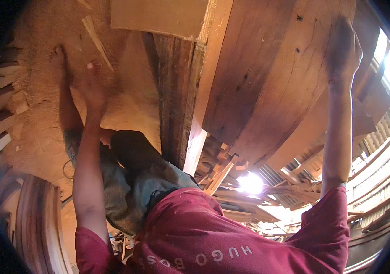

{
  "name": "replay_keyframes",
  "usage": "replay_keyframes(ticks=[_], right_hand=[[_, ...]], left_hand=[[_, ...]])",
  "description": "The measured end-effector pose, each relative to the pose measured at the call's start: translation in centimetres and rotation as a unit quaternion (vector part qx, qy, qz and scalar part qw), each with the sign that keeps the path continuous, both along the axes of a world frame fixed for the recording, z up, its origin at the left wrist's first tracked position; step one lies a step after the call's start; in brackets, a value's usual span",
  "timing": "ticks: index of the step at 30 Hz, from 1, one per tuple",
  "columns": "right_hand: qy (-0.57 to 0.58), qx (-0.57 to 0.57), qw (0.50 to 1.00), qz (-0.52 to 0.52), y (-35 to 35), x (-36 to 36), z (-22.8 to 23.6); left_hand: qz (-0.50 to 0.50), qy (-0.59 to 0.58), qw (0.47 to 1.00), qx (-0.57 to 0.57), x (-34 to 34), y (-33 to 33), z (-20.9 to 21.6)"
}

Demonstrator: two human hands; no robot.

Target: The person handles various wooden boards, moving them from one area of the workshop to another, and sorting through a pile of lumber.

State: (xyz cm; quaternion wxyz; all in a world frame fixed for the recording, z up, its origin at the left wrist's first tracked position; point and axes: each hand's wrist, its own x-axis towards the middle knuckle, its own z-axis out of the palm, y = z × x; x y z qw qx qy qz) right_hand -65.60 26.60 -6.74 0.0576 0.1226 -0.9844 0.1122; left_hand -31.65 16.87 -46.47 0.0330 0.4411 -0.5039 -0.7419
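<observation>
My left hand (pixel 93 89) hangs over the sawdust-covered ground, blurred by motion. Its lit thumb tip shows, but the other fingers are smeared and I see nothing held. At the upper right, my right hand (pixel 343 52) is closed at the right edge of a wide wooden panel (pixel 268 68); its fingertips are hidden in shadow. The panel is made of dark and lighter reddish planks with a few knots and cracks. A pale timber edge (pixel 211 68) runs along its left side, above a dark upright wooden post (pixel 176 91).
Sawdust (pixel 131 100) covers the ground around my bare foot (pixel 58 59). A thin wood strip (pixel 98 42) lies there. Curved-looking stacked boards (pixel 37 219) stand at lower left. Offcuts (pixel 222 171) are piled under the panel, near corrugated metal sheeting (pixel 368 141).
</observation>
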Motion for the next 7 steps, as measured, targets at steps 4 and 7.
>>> replay_keyframes(ticks=[4,7], right_hand=[[0.003,-0.038,0.999,0.01,0.7,-0.1,0.4],[0.009,0.014,0.999,0.028,1.5,-0.3,1.0]], left_hand=[[-0.136,-0.118,0.982,-0.065,-0.4,-1.6,1.5],[-0.117,0.033,0.975,-0.188,-3.6,-5.5,4.7]])
